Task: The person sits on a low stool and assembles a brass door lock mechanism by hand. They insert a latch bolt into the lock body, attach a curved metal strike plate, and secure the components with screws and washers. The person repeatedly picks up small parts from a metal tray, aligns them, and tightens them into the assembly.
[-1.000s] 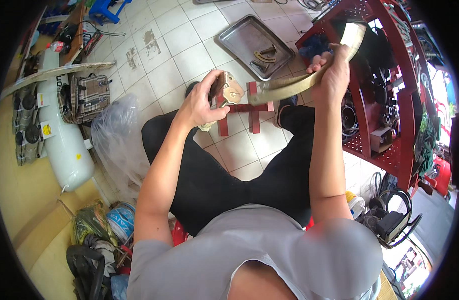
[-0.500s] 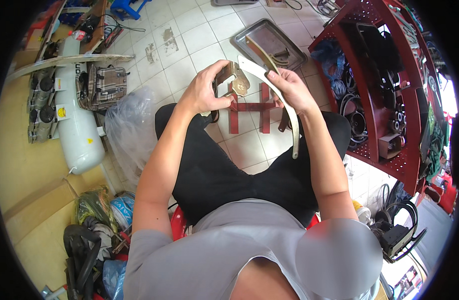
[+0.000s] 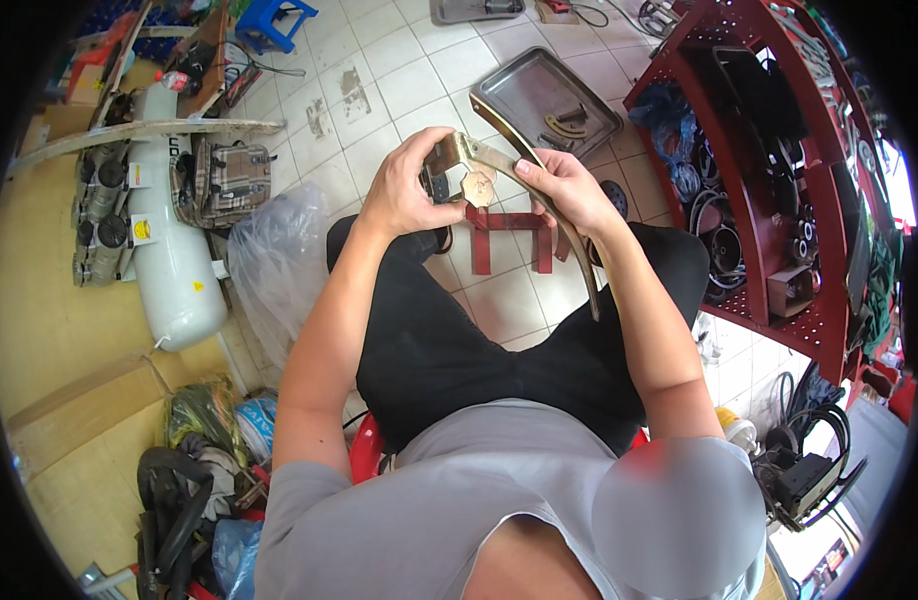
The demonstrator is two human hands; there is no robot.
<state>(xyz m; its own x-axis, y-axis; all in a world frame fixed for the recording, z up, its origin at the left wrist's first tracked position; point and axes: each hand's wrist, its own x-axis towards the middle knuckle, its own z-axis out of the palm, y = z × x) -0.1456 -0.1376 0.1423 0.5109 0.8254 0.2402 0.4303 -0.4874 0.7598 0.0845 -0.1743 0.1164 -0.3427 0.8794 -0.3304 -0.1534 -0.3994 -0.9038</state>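
My left hand (image 3: 409, 190) is closed round a brass-coloured metal bracket (image 3: 477, 188) with an angular flat end, its thumb on the near side. My right hand (image 3: 569, 192) grips a long curved metal strip (image 3: 501, 122), thumb on top and the other fingers partly hidden beneath. The strip runs from beyond the hands down towards my right knee, seen mostly edge-on. A short metal arm beside the bracket reaches towards the strip; whether the two parts touch I cannot tell. Below both hands, a red metal frame (image 3: 481, 252) stands on the tiles between my legs.
Beyond my hands a grey metal tray (image 3: 524, 75) holds small curved parts. A red perforated shelf rack (image 3: 744, 220) stands at right. On the left are a white tank (image 3: 184, 290), a plaid bag (image 3: 234, 180) and clear plastic sheeting (image 3: 284, 250). A blue stool (image 3: 271, 22) is farther off.
The curved strip has turned so its edge, rather than its pale flat face, shows. Both hands have come slightly closer, bringing the strip nearer the bracket. The head view has shifted a little.
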